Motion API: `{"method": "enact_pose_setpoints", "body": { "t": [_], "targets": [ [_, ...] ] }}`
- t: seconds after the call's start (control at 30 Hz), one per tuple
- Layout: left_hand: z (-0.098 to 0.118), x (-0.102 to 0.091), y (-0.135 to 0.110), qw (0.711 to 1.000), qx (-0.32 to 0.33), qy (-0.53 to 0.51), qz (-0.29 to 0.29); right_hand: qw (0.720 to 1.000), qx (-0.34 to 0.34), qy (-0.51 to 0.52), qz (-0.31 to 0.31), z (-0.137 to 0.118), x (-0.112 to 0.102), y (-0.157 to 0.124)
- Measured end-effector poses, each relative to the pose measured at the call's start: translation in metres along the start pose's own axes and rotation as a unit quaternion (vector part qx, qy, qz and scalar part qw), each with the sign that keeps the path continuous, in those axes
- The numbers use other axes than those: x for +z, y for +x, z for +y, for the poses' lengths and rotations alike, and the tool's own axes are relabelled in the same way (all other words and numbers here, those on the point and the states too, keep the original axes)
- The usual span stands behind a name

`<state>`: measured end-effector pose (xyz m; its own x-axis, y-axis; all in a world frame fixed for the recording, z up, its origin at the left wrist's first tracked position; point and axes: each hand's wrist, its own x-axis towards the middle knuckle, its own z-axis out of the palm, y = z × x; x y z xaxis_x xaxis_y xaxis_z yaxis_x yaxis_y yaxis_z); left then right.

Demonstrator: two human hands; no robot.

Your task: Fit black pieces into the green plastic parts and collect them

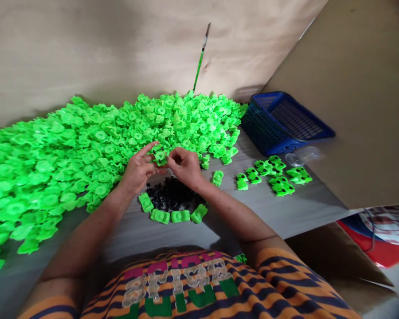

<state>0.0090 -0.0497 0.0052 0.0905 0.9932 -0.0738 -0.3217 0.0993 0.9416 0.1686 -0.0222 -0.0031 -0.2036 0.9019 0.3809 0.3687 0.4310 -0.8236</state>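
My left hand (138,170) and my right hand (185,166) meet above the table, both pinching one small green plastic part (159,156) between their fingertips. Just below the hands lies a small heap of tiny black pieces (173,197), ringed on its near side by a few green parts (171,215). A large pile of the same green parts (86,146) spreads across the table from the left to behind my hands.
A blue plastic basket (282,122) stands at the back right, with several green parts with black pieces in them (272,175) laid out in front of it. A clear round lid-like item (302,156) lies near a slanted board (359,102). A plywood wall (119,44) backs the table.
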Motion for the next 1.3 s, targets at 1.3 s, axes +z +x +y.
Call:
{"method": "enact_pose_setpoints", "body": {
  "t": [1.3],
  "targets": [
    [-0.002, -0.002, 0.0, 0.994, 0.082, 0.065, 0.025, 0.951, 0.05, 0.294, -0.084, 0.019, 0.012, 0.001]
  ]
}}
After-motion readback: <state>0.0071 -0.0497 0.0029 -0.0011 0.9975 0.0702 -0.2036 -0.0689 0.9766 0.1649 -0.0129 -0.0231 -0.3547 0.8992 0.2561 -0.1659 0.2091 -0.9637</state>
